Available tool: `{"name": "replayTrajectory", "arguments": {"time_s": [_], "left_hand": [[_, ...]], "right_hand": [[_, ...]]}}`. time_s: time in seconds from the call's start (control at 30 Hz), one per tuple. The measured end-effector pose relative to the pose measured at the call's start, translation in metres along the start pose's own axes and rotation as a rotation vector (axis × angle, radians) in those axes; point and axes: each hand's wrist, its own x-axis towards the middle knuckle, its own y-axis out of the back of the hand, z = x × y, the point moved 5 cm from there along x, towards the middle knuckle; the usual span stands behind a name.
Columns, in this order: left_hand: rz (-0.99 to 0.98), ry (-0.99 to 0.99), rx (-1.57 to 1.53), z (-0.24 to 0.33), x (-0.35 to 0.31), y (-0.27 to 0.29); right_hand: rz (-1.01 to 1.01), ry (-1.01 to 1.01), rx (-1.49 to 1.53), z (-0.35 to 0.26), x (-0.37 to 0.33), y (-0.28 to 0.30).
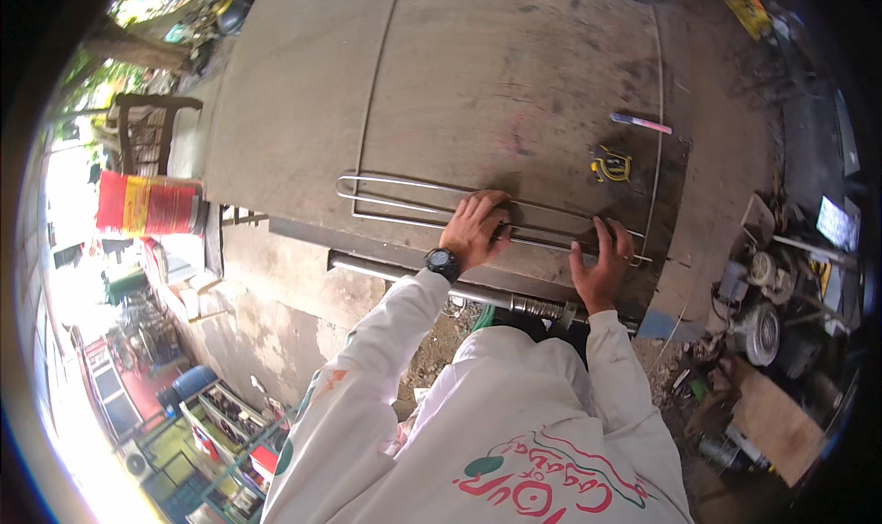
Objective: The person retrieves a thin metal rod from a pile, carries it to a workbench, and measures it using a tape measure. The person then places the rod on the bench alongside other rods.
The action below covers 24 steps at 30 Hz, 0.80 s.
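Note:
A long, thin metal rod (404, 183), bent into a narrow loop with a rounded left end, lies along the near edge of the worktable. My left hand (476, 230) is closed over its middle, fingers on the far side and thumb on the near side. Near the rod's right end, my right hand (602, 265) rests with thumb and fingers apart; the fingertips touch the rod. Under the loop runs a larger rectangular frame of thin rod (369, 101), its sides reaching away across the tabletop. Beyond my right hand lie a yellow-and-black tape measure (611, 164) and a marker pen (641, 122).
The broad, stained worktable (303, 83) fills the middle. A metal bar (367, 269) runs below its near edge. Left stand a red-and-yellow spool (147, 204) and a dark chair (152, 124). Machine parts (763, 331) and a brown board (776, 418) clutter the right floor.

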Motion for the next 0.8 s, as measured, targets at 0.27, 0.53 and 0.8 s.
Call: {"name": "replayTrajectory", "arguments": {"time_s": [0.27, 0.53, 0.8], "left_hand": [[0.006, -0.019, -0.037, 0.002, 0.0, 0.005], [0.037, -0.039, -0.013, 0.001, 0.002, 0.004], [0.028, -0.089, -0.009, 0.001, -0.001, -0.001]], "right_hand": [[-0.126, 0.001, -0.017, 0.003, 0.018, 0.016], [-0.238, 0.097, -0.118, 0.021, 0.051, 0.005], [-0.077, 0.123, -0.112, 0.015, 0.048, 0.008]]}}
